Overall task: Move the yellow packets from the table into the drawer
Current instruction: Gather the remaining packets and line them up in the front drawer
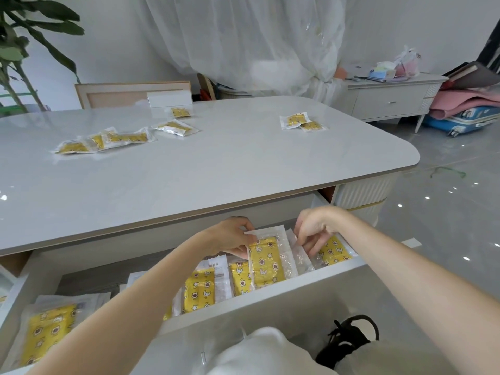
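Many yellow packets [198, 289] fill the drawer [270, 304]; left hand [234, 236] pinches an upright packet [266, 266]; right hand [313, 234] grip hard to tell.

The packets [266, 262] are bright yellow, printed with white stars, moons and brown-centred flowers, in clear wrappers. The surface [216, 163] is glossy pale grey, the drawer [270, 301] white. Beyond, a blue suitcase [465, 121] sits beneath pink fabric [465, 101].
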